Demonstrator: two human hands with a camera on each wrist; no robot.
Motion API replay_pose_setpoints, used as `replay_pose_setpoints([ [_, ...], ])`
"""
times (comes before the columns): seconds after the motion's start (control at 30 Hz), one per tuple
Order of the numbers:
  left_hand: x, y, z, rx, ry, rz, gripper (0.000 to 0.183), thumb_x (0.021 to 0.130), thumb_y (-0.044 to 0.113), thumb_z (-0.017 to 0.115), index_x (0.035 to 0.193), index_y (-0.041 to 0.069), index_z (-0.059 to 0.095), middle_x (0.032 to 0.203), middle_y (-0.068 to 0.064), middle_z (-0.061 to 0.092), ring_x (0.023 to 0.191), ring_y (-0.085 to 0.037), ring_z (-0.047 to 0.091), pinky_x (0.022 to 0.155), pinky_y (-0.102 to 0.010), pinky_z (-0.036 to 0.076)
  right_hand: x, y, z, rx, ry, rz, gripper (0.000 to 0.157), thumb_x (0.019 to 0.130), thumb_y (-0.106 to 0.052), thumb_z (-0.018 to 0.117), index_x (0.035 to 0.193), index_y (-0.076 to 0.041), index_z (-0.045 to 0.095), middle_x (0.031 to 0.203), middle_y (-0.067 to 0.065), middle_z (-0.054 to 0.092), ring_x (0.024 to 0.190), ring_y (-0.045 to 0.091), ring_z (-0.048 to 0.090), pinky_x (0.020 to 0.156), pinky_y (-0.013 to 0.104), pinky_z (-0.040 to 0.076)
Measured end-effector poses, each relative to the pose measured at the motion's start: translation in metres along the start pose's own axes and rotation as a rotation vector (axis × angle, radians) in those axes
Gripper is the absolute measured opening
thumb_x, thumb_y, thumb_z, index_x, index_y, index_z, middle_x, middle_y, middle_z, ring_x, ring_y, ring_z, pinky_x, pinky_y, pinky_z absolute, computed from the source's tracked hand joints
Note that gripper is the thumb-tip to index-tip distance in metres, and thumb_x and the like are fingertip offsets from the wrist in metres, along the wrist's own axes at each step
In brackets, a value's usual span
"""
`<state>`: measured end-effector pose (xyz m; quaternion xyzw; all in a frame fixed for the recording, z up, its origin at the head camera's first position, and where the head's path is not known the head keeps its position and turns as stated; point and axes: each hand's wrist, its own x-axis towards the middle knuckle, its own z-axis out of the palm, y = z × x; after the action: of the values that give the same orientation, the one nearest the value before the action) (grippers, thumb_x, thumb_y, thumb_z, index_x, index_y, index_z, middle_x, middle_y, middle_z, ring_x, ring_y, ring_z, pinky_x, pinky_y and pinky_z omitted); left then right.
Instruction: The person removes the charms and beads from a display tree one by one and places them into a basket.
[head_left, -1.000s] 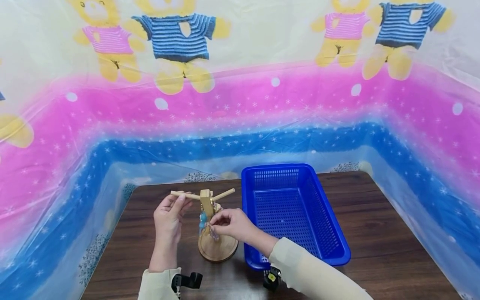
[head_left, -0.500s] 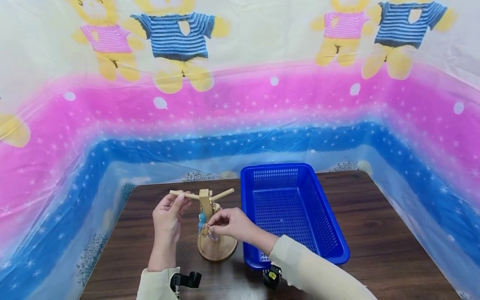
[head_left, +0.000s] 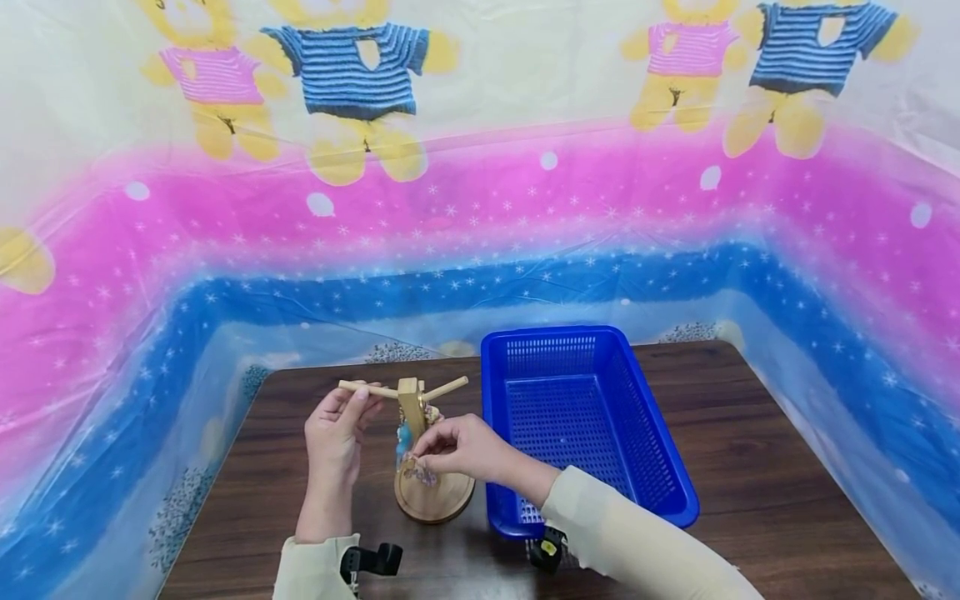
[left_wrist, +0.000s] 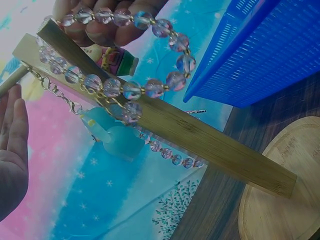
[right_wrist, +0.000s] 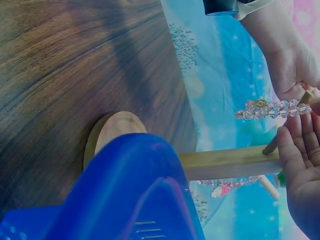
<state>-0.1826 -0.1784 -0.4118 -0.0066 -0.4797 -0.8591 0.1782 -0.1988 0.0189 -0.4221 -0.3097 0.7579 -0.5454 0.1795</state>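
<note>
Bracelet of clear pink beads (left_wrist: pixel 132 90) fills the left wrist view, its loop lying across the front peg (left_wrist: pixel 67 46); whether it is threaded over that peg, I cannot tell. Just behind, a blue charm (left_wrist: pixel 122 142) hangs by a chain from the wooden stand (left_wrist: pixel 215 150).

From the right wrist, the bracelet shows edge-on near the fingertips, while the basket (right_wrist: pixel 125 170) hides part of the round base.

Seen from the head, the stand sits between the table's (head_left: pixel 750 467) left edge and the basket. The left hand (head_left: pixel 335 433) pinches the side peg (head_left: pixel 383 391); the right hand's (head_left: pixel 467 450) thumb and forefinger close narrowly on the bracelet, before the post. A slack pinch could drop it, the chain (rather close by) might snag the beads, and a sharp tug could tip the stand should the left hand ease off.

Against a second ago, the beads seem slightly lower; left hand, stand and basket keep their places.
</note>
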Motion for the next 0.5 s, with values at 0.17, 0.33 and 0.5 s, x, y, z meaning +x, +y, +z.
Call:
replay_pose_setpoints([
  [0.17, 0.0001, -0.0003, -0.0002, -0.024, -0.002, 0.004, 0.022, 0.099, -0.005, 0.061, 0.090, 0.011, 0.074, 0.087, 0.000, 0.081, 0.080, -0.005, 0.078, 0.074, -0.017, 0.065, 0.0002, -0.0021, -0.0011, -0.005, -0.029, -0.013, 0.014, 0.092, -0.004, 0.071, 0.102, 0.003, 0.076, 0.103, 0.022, 0.077, 0.080, -0.008, 0.064, 0.076, 0.009, 0.058],
  [0.33, 0.0002, -0.0007, -0.0007, -0.029, -0.020, 0.004, 0.024, 0.099, -0.005, 0.060, 0.090, 0.012, 0.075, 0.088, 0.001, 0.081, 0.081, -0.005, 0.078, 0.075, -0.017, 0.065, 0.0003, -0.0032, -0.0029, -0.028, -0.036, -0.016, 0.014, 0.092, -0.006, 0.071, 0.102, 0.002, 0.077, 0.104, 0.020, 0.077, 0.080, -0.008, 0.063, 0.076, 0.009, 0.058],
  [0.5, 0.0001, -0.0005, -0.0006, -0.022, -0.015, -0.009, 0.022, 0.099, -0.004, 0.061, 0.091, 0.011, 0.075, 0.087, 0.002, 0.081, 0.081, -0.005, 0.077, 0.075, -0.017, 0.065, -0.0006, -0.0065, -0.0059, -0.057, -0.044, -0.009, 0.014, 0.093, -0.009, 0.072, 0.104, -0.001, 0.078, 0.105, 0.017, 0.077, 0.079, -0.007, 0.062, 0.074, 0.011, 0.057],
])
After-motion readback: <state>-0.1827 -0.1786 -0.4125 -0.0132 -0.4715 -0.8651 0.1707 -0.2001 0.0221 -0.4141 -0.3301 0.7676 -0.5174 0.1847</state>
